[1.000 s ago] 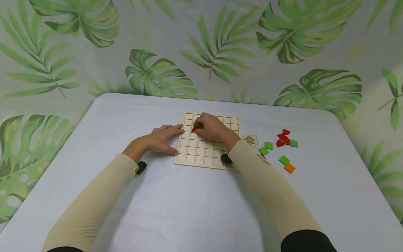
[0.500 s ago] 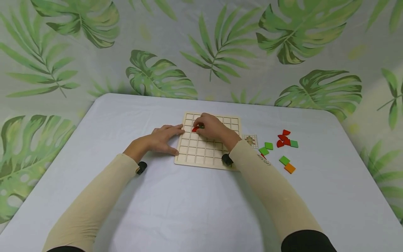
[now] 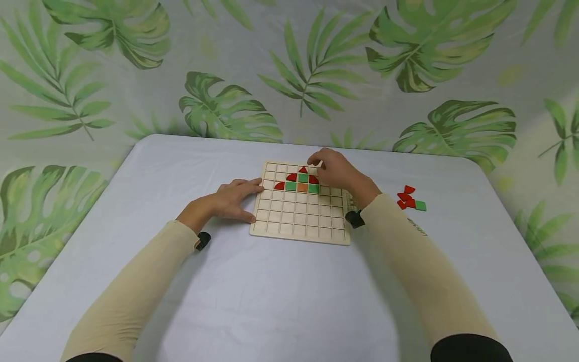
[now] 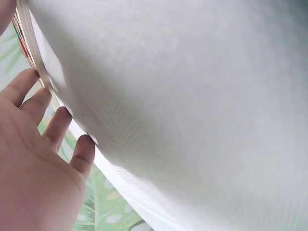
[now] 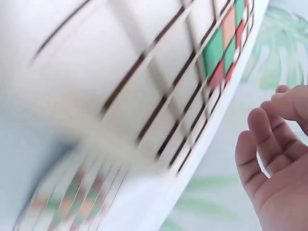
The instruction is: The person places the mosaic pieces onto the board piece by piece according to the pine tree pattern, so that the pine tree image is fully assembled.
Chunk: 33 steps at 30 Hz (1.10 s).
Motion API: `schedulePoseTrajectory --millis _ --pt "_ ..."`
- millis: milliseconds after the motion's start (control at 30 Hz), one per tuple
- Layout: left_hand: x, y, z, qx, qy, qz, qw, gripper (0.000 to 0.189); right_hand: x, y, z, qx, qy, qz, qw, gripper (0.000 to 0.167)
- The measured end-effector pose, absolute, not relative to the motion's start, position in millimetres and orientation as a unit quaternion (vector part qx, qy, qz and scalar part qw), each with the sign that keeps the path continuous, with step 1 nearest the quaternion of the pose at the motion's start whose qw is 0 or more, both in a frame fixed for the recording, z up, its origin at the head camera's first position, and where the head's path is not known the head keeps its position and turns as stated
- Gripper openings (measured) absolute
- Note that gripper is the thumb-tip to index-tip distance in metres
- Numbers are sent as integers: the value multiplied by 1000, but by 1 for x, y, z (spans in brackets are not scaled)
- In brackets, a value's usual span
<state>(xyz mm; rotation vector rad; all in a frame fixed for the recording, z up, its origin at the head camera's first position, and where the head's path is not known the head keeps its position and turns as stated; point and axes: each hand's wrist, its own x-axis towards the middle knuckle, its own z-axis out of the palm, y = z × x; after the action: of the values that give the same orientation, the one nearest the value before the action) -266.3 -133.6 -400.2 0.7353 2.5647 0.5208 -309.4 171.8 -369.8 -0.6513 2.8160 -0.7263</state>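
Wooden grid board (image 3: 300, 206) lies flat; red, green, orange tiles (image 3: 302, 178) in far cells.

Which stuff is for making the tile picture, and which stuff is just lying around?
For the tile picture:
wooden grid board
coloured tiles on the board
loose red and green tiles, probably for it too
patterned card beside the board, perhaps the picture to copy

Just there:
white tablecloth
leafy backdrop
black wrist gadgets
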Motion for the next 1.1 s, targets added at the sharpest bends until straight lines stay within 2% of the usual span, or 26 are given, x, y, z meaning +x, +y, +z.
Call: schedulePoseTrajectory --millis 267,600,1100 --pt "-266 -135 -402 268 922 190 208 83 -301 223 -366 -202 952 -218 76 37" --pt "-267 -134 -403 262 924 183 209 84 -271 285 -355 -193 964 -175 62 33" --pt "-267 -135 -404 259 925 183 210 84 -237 359 -367 -146 972 -179 53 30"
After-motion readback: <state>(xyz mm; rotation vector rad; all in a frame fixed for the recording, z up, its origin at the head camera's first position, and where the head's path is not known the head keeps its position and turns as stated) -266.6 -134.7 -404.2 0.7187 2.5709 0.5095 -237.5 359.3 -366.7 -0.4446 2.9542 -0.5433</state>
